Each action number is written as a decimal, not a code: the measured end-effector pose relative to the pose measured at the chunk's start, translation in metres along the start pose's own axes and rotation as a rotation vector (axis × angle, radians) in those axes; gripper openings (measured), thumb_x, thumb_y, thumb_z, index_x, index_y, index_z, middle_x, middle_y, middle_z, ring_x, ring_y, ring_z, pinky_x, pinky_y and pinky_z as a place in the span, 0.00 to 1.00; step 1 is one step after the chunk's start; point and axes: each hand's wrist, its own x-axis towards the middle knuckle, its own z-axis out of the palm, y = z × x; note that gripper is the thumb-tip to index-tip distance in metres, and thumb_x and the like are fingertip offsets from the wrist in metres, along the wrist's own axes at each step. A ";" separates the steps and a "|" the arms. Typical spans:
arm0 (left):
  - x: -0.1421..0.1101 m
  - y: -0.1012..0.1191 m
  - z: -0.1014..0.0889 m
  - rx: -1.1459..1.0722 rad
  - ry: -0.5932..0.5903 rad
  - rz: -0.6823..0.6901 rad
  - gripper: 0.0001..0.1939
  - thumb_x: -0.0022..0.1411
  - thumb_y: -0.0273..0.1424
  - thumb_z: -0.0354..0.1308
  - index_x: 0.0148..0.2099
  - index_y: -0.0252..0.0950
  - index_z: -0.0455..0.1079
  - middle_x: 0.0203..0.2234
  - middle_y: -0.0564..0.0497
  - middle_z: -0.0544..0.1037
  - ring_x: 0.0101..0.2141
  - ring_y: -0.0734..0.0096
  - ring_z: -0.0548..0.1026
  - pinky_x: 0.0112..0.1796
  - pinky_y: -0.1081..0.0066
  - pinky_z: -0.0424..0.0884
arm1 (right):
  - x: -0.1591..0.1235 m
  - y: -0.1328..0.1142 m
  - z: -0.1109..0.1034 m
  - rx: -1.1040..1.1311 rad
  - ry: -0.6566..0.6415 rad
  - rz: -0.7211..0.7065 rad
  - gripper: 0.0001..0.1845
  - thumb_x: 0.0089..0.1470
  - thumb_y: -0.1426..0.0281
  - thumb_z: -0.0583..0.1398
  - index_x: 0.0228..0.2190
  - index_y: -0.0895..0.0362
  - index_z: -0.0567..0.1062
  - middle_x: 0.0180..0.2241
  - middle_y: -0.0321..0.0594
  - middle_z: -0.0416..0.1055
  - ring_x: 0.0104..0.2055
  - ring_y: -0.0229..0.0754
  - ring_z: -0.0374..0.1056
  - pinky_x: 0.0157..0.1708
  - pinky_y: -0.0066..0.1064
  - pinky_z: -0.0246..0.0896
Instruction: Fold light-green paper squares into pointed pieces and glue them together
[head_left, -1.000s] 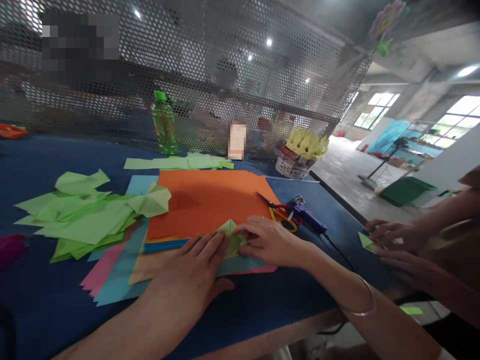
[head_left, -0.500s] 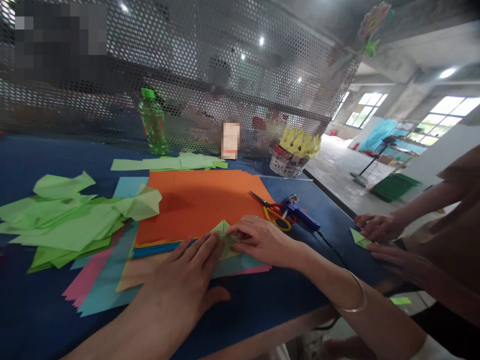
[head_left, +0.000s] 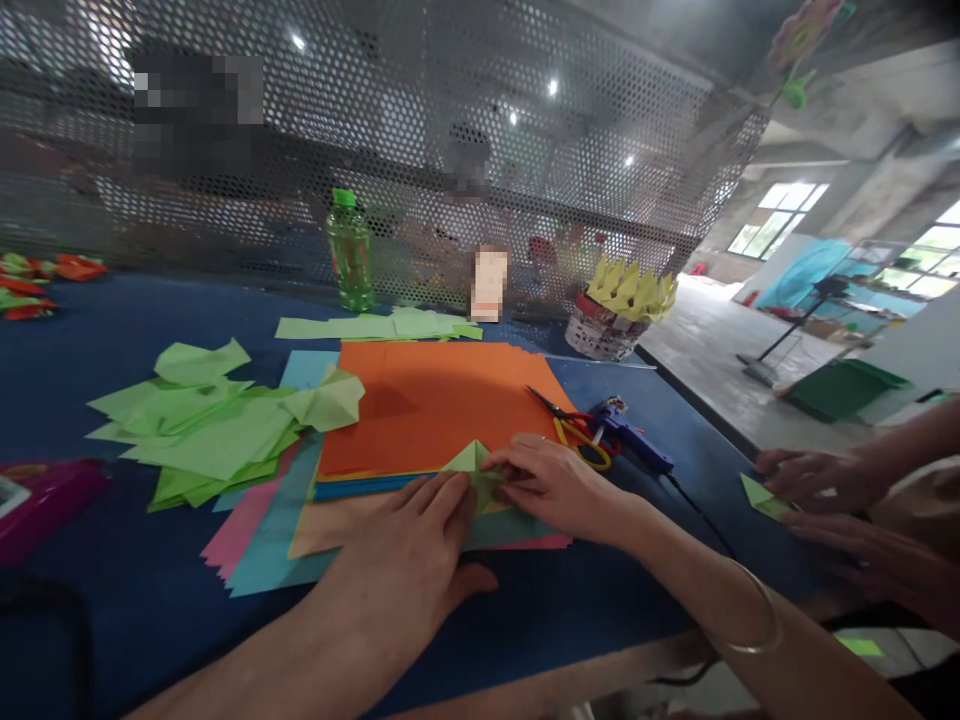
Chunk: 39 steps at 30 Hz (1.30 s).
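Note:
A folded piece of light green paper point(head_left: 474, 457), with its point facing away from me, lies at the front edge of a stack of orange paper point(head_left: 442, 400). My left hand point(head_left: 416, 535) rests flat over its left side, fingers stretched out and thumb apart. With bent fingers, my right hand point(head_left: 559, 488) pinches the paper's right side; the fingertips partly cover it. Sheets of blue, peach and pink paper point(head_left: 244, 527) stick out beneath the orange stack. To the left is a heap of loose green paper pieces point(head_left: 225, 430).
Scissors point(head_left: 574, 430) and a blue glue gun point(head_left: 634, 440) with a cord lie right of the stack. Behind stand a green bottle point(head_left: 351, 255) and a basket with yellow paper points point(head_left: 604, 330). At far right, another person's hands point(head_left: 832, 490) hold green paper.
The camera view swings left and then back right. Both my hands stay at the folded green paper, with hardly any shift in their hold.

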 end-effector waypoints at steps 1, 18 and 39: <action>0.000 0.000 0.000 -0.006 -0.009 -0.002 0.28 0.66 0.38 0.61 0.62 0.26 0.66 0.60 0.33 0.69 0.57 0.44 0.70 0.56 0.47 0.68 | 0.000 0.000 0.000 -0.003 0.001 0.002 0.12 0.60 0.73 0.62 0.46 0.56 0.74 0.36 0.39 0.70 0.41 0.42 0.68 0.41 0.30 0.61; -0.004 -0.007 0.015 0.013 0.204 0.072 0.25 0.66 0.41 0.61 0.58 0.29 0.70 0.59 0.34 0.70 0.56 0.43 0.71 0.53 0.48 0.71 | -0.001 0.001 0.003 0.006 0.035 -0.004 0.14 0.58 0.77 0.63 0.46 0.57 0.75 0.39 0.41 0.72 0.42 0.43 0.69 0.42 0.32 0.63; -0.002 -0.010 0.021 -0.033 0.176 0.061 0.31 0.63 0.37 0.65 0.64 0.32 0.62 0.66 0.33 0.59 0.60 0.48 0.68 0.57 0.53 0.68 | 0.000 0.002 0.003 -0.023 0.018 -0.006 0.15 0.56 0.78 0.63 0.46 0.57 0.75 0.39 0.40 0.71 0.43 0.43 0.68 0.43 0.32 0.63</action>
